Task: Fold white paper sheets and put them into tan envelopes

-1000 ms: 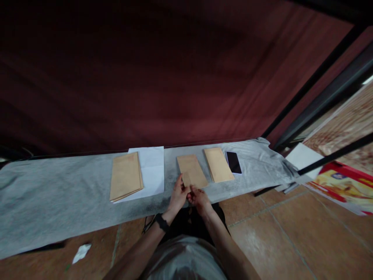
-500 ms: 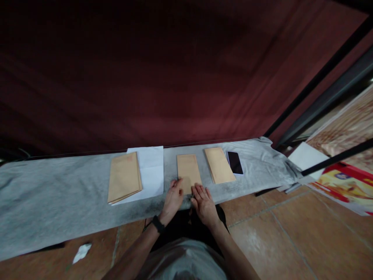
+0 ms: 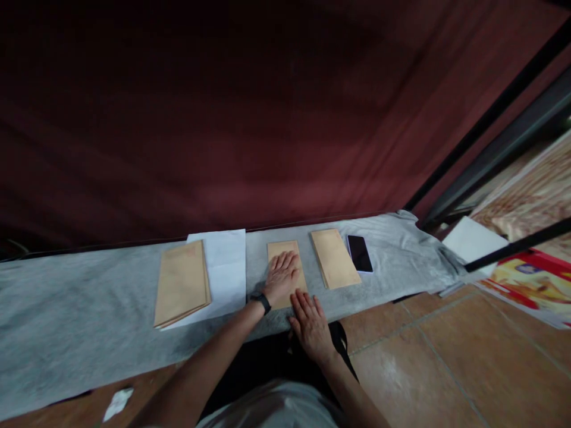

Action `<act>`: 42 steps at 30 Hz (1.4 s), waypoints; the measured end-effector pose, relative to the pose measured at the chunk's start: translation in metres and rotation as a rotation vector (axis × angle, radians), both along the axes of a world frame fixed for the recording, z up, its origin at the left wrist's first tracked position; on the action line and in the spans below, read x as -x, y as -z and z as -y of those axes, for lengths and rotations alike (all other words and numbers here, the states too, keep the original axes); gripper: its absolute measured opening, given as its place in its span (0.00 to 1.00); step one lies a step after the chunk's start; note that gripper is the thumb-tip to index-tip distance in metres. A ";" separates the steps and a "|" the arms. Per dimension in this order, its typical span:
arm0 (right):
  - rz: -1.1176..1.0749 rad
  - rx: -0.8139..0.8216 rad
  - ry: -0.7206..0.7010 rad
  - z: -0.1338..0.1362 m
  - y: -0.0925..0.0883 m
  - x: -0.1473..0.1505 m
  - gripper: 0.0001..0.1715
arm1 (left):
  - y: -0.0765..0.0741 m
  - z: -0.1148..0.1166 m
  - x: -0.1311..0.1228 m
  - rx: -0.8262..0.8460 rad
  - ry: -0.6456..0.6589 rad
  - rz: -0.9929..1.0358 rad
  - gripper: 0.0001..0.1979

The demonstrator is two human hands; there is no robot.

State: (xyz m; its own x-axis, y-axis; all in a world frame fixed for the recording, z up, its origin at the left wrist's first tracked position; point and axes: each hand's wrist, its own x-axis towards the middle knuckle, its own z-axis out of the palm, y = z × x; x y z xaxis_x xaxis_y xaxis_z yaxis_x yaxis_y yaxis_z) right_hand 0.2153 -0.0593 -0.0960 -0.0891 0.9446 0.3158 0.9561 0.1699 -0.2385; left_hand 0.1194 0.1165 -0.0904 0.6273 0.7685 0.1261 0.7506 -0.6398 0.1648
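My left hand point(image 3: 282, 275) lies flat, fingers spread, on a brown envelope point(image 3: 279, 249) in the middle of the grey cloth-covered table point(image 3: 89, 303). It wears a black wristband. My right hand point(image 3: 309, 318) rests open and flat at the envelope's near right corner, by the table's front edge. A second brown envelope pile point(image 3: 334, 258) lies just to the right. A stack of brown envelopes point(image 3: 181, 283) sits to the left, partly over a white sheet point(image 3: 225, 264).
A black phone point(image 3: 359, 253) lies right of the envelopes. A dark red curtain point(image 3: 223, 119) hangs behind the table. White paper point(image 3: 471, 239) and a colourful poster point(image 3: 530, 285) sit at the right. A crumpled white scrap point(image 3: 116, 404) lies on the tiled floor.
Both hands let go of the envelope's near end, which now lies flat. My left hand slid forward onto the envelope's middle. My right hand stayed flat near its front corner.
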 end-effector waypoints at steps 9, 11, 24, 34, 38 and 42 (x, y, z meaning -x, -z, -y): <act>0.012 0.016 0.022 -0.001 0.001 0.000 0.33 | -0.002 -0.044 -0.019 -0.009 -0.058 -0.007 0.27; 0.009 0.008 0.025 -0.001 0.000 0.001 0.33 | -0.001 -0.043 -0.018 -0.017 -0.047 -0.004 0.27; -0.049 -0.009 0.022 0.000 -0.001 0.002 0.28 | 0.011 0.019 0.018 -0.038 0.222 0.022 0.25; -0.001 0.000 -0.014 0.000 0.009 -0.002 0.26 | 0.007 0.070 0.050 -0.066 0.251 0.001 0.30; 0.016 0.014 -0.030 0.002 0.010 -0.004 0.30 | 0.005 0.086 0.065 -0.092 0.258 0.011 0.35; 0.021 0.033 -0.022 0.003 0.009 -0.004 0.30 | -0.002 0.101 0.082 -0.088 0.269 -0.005 0.35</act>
State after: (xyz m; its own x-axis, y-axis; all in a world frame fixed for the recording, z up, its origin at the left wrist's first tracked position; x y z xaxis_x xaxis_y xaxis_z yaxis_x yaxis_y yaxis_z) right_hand 0.2197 -0.0618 -0.1047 -0.1167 0.9521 0.2827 0.9571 0.1838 -0.2241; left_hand 0.0373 0.0154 -0.0887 0.8083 0.5602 0.1812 0.5523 -0.8281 0.0963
